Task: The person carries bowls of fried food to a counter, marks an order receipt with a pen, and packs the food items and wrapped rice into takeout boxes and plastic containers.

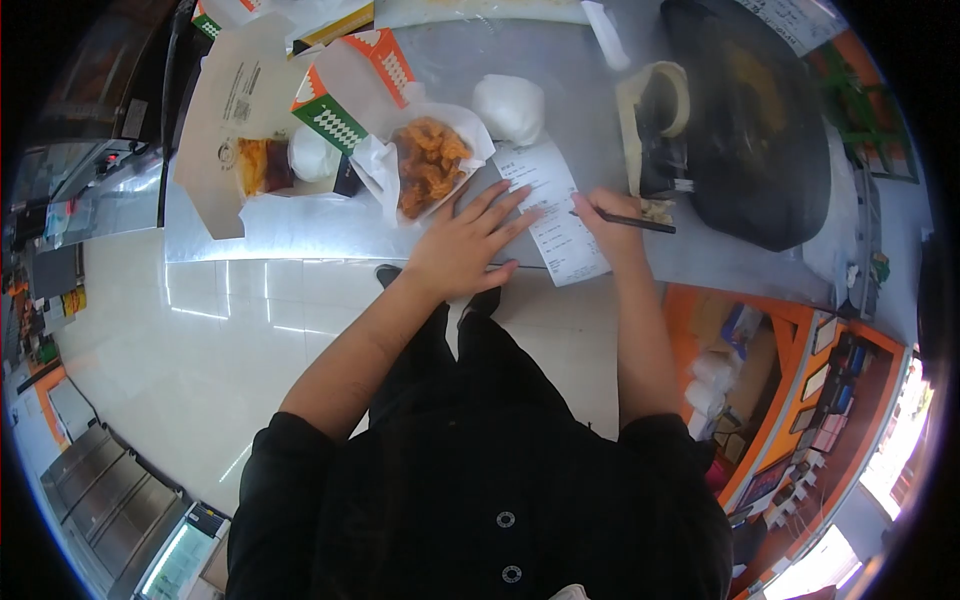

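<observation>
A long printed receipt (562, 215) lies on the metal counter and hangs a little over its front edge. My left hand (462, 240) lies with fingers spread, its fingertips on the receipt's left side. A dark pen (640, 221) is gripped in my right hand (612, 225), its tip at the receipt's right edge. Just left of the receipt, fried pieces (430, 160) sit in a paper-lined tray. A white wrapped bundle (508, 108) stands at the receipt's top end.
An open carton (225, 130) holds a sauce packet (263, 166) and a white bundle. An orange and green box (350, 90) stands behind the fried pieces. At right are a roll of tape (668, 98) and a large black object (755, 130). Orange shelving (795, 400) is below right.
</observation>
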`<state>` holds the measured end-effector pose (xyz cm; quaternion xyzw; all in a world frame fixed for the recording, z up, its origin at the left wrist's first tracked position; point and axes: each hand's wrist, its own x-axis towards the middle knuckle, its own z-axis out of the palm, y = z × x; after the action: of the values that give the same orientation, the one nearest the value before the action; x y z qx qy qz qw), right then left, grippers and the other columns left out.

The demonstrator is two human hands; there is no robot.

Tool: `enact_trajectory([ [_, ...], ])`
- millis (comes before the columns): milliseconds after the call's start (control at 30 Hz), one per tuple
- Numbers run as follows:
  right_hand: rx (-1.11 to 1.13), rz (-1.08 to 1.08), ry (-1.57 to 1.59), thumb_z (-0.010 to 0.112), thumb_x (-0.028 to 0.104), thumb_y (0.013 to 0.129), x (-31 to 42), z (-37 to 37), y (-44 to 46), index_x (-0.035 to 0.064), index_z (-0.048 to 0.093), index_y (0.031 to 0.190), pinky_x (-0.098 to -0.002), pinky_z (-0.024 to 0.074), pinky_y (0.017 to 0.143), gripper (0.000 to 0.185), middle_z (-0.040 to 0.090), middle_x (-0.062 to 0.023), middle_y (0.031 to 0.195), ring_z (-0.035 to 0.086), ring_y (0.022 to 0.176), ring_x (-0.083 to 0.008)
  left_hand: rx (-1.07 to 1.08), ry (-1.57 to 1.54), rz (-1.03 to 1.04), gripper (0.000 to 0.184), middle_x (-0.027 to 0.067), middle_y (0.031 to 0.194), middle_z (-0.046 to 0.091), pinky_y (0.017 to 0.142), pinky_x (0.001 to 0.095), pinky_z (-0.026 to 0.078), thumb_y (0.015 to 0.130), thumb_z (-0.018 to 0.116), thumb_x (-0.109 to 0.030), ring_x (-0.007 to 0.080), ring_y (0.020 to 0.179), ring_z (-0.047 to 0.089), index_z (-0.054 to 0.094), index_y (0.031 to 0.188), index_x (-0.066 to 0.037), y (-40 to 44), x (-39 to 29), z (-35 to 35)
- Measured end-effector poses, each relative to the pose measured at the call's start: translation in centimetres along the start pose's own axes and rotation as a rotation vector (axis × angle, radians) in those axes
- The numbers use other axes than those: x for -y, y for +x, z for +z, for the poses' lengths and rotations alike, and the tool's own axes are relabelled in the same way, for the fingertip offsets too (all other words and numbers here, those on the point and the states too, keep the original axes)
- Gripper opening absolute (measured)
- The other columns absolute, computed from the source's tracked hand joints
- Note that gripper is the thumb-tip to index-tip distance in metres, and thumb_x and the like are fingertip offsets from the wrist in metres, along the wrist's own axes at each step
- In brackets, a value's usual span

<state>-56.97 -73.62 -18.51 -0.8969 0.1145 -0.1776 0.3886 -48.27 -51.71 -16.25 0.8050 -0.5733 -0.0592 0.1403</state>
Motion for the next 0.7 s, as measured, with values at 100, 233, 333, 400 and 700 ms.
enact_trajectory([
  [100, 0.026, 0.027, -0.009, 0.067, 0.016, 0.077, -0.4, 0.2, 0.0, -0.0003, 0.048, 0.06, -0.0348, 0.0352, 0.045, 0.031, 0.046, -0.0145, 0.051, 0.043, 0.042, -0.0253, 0.011, 0.02, 0.007, 0.064, 0.0009, 0.144, 0.027, 0.103, 0.0531, 0.023, 0.077, 0.055, -0.04, 0.0207, 0.133, 0.024, 0.034, 0.136, -0.028, 0.0, 0.0, 0.0],
  [233, 0.028, 0.006, 0.02, 0.067, 0.016, 0.077, 0.2, 0.1, 0.2, -0.0004, 0.047, 0.06, -0.0352, 0.0347, 0.044, 0.031, 0.045, -0.0146, 0.051, 0.042, 0.042, -0.026, 0.012, 0.009, 0.0, 0.063, 0.0009, 0.144, 0.028, 0.102, 0.053, 0.023, 0.077, 0.055, -0.04, 0.0205, 0.133, 0.024, 0.035, 0.135, -0.028, 0.0, 0.1, 0.1],
  [333, 0.034, 0.003, 0.003, 0.067, 0.015, 0.078, 0.4, 0.1, 0.2, -0.0004, 0.047, 0.06, -0.0351, 0.0348, 0.044, 0.031, 0.044, -0.0148, 0.051, 0.042, 0.043, -0.0265, 0.003, 0.012, 0.002, 0.063, 0.0008, 0.144, 0.028, 0.102, 0.0528, 0.024, 0.076, 0.056, -0.04, 0.0204, 0.133, 0.025, 0.036, 0.135, -0.028, 0.0, 0.1, 0.1],
  [400, 0.037, -0.011, -0.065, 0.067, 0.015, 0.078, -0.3, 0.2, 0.1, -0.0001, 0.048, 0.061, -0.0342, 0.0356, 0.045, 0.029, 0.045, -0.0146, 0.052, 0.042, 0.043, -0.0262, -0.002, 0.013, 0.002, 0.063, 0.0008, 0.143, 0.028, 0.102, 0.0527, 0.024, 0.076, 0.056, -0.04, 0.0204, 0.132, 0.025, 0.037, 0.134, -0.028, 0.0, 0.1, 0.1],
  [700, -0.029, 0.014, 0.529, 0.061, 0.017, 0.082, -0.8, -0.3, -0.9, -0.0023, 0.06, 0.072, -0.0281, 0.0396, 0.048, 0.021, 0.052, -0.0025, 0.053, 0.048, 0.049, -0.0113, -0.011, 0.002, -0.001, 0.063, -0.0001, 0.143, 0.029, 0.102, 0.0523, 0.024, 0.075, 0.057, -0.041, 0.0202, 0.131, 0.026, 0.038, 0.134, -0.028, 0.1, 0.0, 0.1],
])
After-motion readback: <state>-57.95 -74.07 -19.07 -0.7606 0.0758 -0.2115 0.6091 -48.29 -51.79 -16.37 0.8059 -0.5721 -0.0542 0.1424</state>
